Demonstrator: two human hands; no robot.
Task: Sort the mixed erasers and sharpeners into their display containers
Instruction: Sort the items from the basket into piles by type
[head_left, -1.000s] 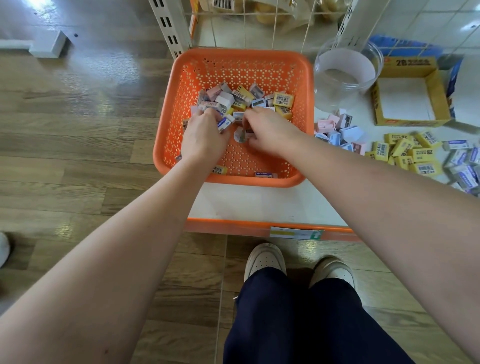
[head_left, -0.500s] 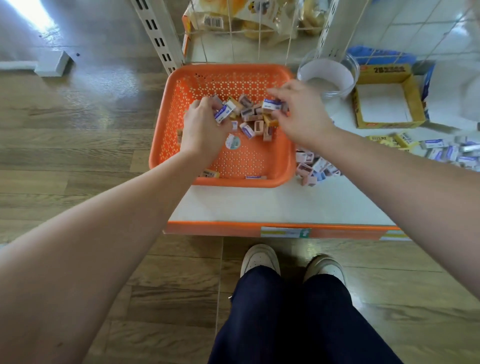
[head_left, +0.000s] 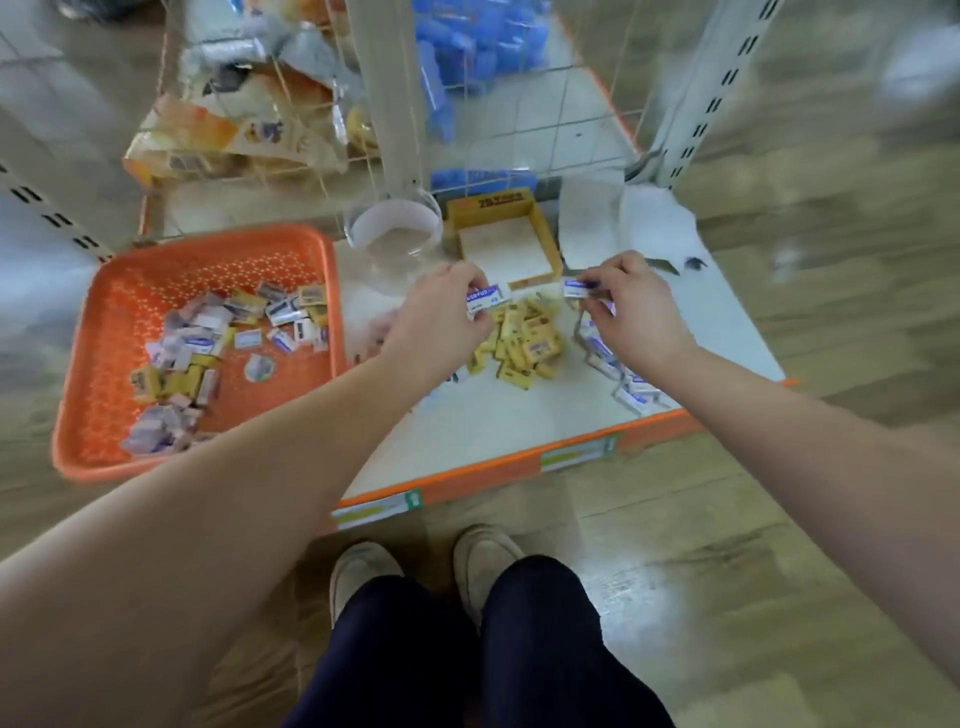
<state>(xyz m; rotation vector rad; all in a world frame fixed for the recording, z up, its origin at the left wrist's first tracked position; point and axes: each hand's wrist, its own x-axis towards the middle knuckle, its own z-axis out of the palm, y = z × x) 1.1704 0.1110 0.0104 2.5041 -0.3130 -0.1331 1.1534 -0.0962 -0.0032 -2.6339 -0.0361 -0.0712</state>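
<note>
Over the white shelf board (head_left: 493, 426), right of the orange perforated plastic basket (head_left: 130, 312): left hand (head_left: 441, 317) pinches a white-and-blue wrapped eraser (head_left: 487, 299), right hand (head_left: 636, 306) pinches a second white-and-blue eraser (head_left: 578, 287). Hands apart. Yellow-wrapped eraser heap (head_left: 524, 343) lies on the shelf between them. White-and-blue eraser pile (head_left: 631, 387) sits under the right wrist. Mixed loose erasers (head_left: 208, 332) lie in the basket. Clear round plastic jar (head_left: 395, 234) and yellow cardboard box (head_left: 504, 244) stand just behind the hands. Labels blurred.
</note>
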